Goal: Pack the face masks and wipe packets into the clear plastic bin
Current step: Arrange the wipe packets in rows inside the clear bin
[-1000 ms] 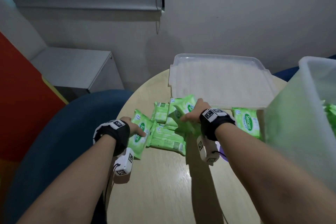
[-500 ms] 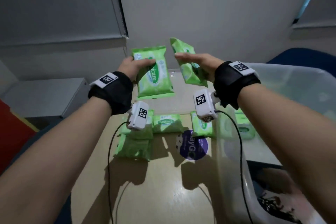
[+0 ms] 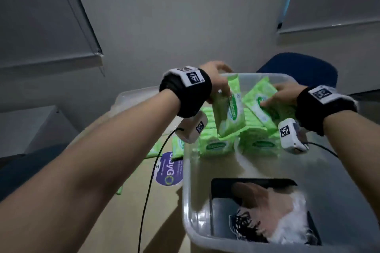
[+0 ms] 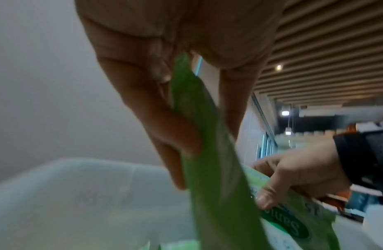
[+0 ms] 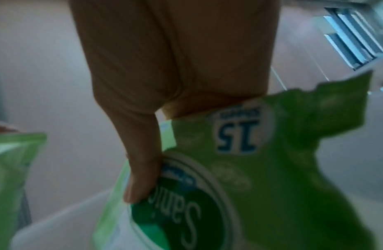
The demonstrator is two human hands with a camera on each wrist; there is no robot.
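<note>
Over the far half of the clear plastic bin point(image 3: 188, 201), your left hand point(image 3: 213, 80) pinches one wipe packet point(image 3: 229, 109) upright; your right hand point(image 3: 285, 96) grips another packet point(image 3: 260, 96), tilted, just right of it.

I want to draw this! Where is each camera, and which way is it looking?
Head: on the person's head, looking down at the clear plastic bin; both forearms show.
Left wrist: under the left hand, looking along fingers pinching a wipe packet.
Right wrist: under the right hand, thumb on its wipe packet.
All three show both packets.
</note>
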